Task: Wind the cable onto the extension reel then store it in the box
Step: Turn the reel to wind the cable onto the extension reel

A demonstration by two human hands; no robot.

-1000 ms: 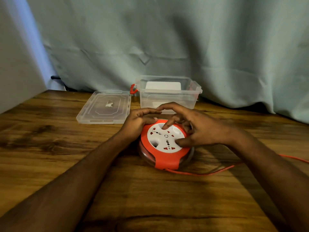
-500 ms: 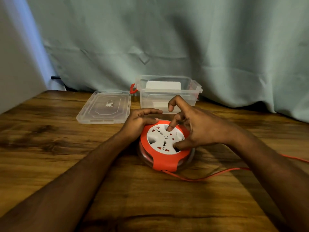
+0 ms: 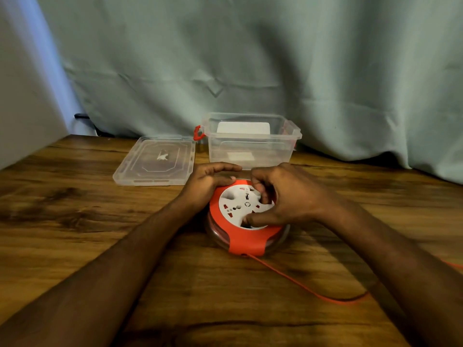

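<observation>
1. Since a second ago the right hand [image 3: 288, 196] has turned the white dial round, and the cable [image 3: 300, 281] now trails off toward 4 o'clock.
2. Reel [image 3: 246, 221] sits mid-table, box [image 3: 250, 144] at 12 o'clock behind it.
3. Left hand [image 3: 208, 182] grips the reel's rim at 10 o'clock; right fingers curl into the dial's recesses.
4. Looks light and slick, cable floppy. I'd grab the rim.
</observation>
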